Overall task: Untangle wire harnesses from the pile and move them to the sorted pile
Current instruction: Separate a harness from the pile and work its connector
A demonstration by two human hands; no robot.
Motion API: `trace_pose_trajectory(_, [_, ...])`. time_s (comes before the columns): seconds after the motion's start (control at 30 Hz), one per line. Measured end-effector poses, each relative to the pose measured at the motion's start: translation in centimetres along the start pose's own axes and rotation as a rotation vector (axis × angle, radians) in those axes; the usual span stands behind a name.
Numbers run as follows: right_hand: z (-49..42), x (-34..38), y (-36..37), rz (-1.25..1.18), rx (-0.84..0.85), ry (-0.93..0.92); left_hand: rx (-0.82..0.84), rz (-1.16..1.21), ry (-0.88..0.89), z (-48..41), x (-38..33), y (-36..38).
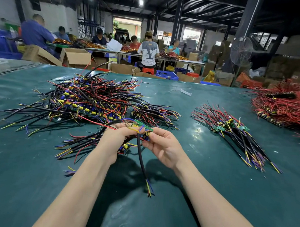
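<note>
Harness (142,124) is up off the table, held between both hands, just in front of the tangled pile (87,99). It has a small green board with yellow and blue leads. Its black cable (142,165) hangs straight down between the forearms, with the coloured tips fanned out at the bottom.

Left hand (116,139): fingers curled round the harness at the board's near end, with a red lead running out leftward over the knuckles. Right hand (163,145): thumb and fingertips pinch narrow on the dark component end of the harness, the other fingers loosely bent behind.

Below the left hand a loose bunch (80,146) of black cables lies flat on the cover. I cannot tell whether any of it is caught in the grip.

The tangled pile sits left of centre, heaped, with black, red, yellow and blue wires sticking out every way. The sorted pile (235,134) lies to the right, well apart, its cables lying roughly parallel, boards at the far end and tips toward me.

Far right is a heap of red wires (283,109). A dark green table cover (211,187) lies under everything.

Beyond the table, seated workers are at a long bench (131,53). There are open cardboard boxes (77,56), a blue crate (166,75) and a standing fan (241,50).
</note>
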State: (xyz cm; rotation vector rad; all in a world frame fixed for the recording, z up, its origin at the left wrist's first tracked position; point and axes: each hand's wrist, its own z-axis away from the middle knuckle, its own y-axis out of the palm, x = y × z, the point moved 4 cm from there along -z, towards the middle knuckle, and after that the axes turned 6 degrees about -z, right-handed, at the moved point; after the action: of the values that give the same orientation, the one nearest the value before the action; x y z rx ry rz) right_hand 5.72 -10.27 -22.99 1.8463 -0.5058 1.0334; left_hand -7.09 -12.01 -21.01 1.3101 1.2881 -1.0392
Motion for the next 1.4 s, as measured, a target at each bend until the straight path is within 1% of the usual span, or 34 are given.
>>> trace_pose_trajectory(0.1, [0.0,0.0,0.1,-0.019,0.017,0.015,-0.008,0.017,-0.028,-0.1,0.1,-0.1])
trace_pose_trajectory(0.17, [-0.1,0.0,0.1,-0.040,0.000,0.015,-0.007,-0.021,-0.007,0.0,0.0,0.1])
trace_pose_trajectory(0.3, [-0.1,-0.3,-1.1,-0.080,-0.108,-0.012,0.011,-0.128,0.075,0.2,-0.4,0.8])
trace_pose_trajectory(0.4, [-0.1,0.0,-1.7,-0.144,-0.158,-0.024,-0.035,-0.149,0.058,0.0,-0.1,0.7])
trace_pose_trajectory(0.5, [0.0,0.1,-1.5,-0.216,-0.114,0.057,0.006,-0.173,0.015,0.0,0.0,0.4])
trace_pose_trajectory(0.57, [0.1,0.1,-1.4,-0.232,-0.080,0.061,0.043,-0.165,0.010,0.2,-0.2,0.5])
trace_pose_trajectory(0.67, [0.2,-0.3,-1.1,-0.290,-0.050,0.078,0.031,-0.113,0.017,0.2,-0.5,0.5])
trace_pose_trajectory(0.77, [0.0,-0.5,-0.9,-0.371,-0.053,0.054,-0.044,-0.127,0.062,0.5,-0.9,0.5])
trace_pose_trajectory(0.83, [-0.1,-0.2,-1.5,-0.408,-0.136,-0.004,-0.158,-0.142,0.110,0.5,-1.2,0.1])
trace_pose_trajectory(0.9, [-0.2,0.0,-2.4,-0.414,-0.249,-0.048,-0.280,-0.164,0.121,0.4,-1.2,-0.7])
trace_pose_trajectory(0.97, [-0.2,0.2,-2.8,-0.432,-0.322,-0.073,-0.380,-0.277,0.108,0.4,-1.1,-1.5])
trace_pose_trajectory(1.03, [-0.3,0.2,-2.9,-0.472,-0.337,-0.068,-0.429,-0.368,0.107,0.5,-1.2,-1.9])
trace_pose_trajectory(1.1, [-0.3,0.3,-2.6,-0.498,-0.324,-0.050,-0.463,-0.363,0.096,0.6,-1.2,-2.3])
trace_pose_trajectory(1.17, [-0.1,0.3,-2.5,-0.436,-0.303,-0.007,-0.474,-0.281,0.060,0.5,-1.3,-2.8])
trace_pose_trajectory(1.2, [0.0,0.4,-2.6,-0.359,-0.298,0.021,-0.473,-0.246,0.034,0.3,-1.2,-3.0])
trace_pose_trajectory(1.27, [0.1,0.6,-2.8,-0.189,-0.329,0.056,-0.491,-0.262,-0.001,0.0,-1.0,-3.4])
trace_pose_trajectory(1.33, [0.1,0.6,-3.3,-0.129,-0.439,0.039,-0.545,-0.283,-0.015,0.0,-1.0,-3.5])
trace_pose_trajectory(1.4, [0.2,0.9,-4.0,-0.199,-0.571,-0.038,-0.606,-0.274,-0.049,0.2,-0.7,-3.7])
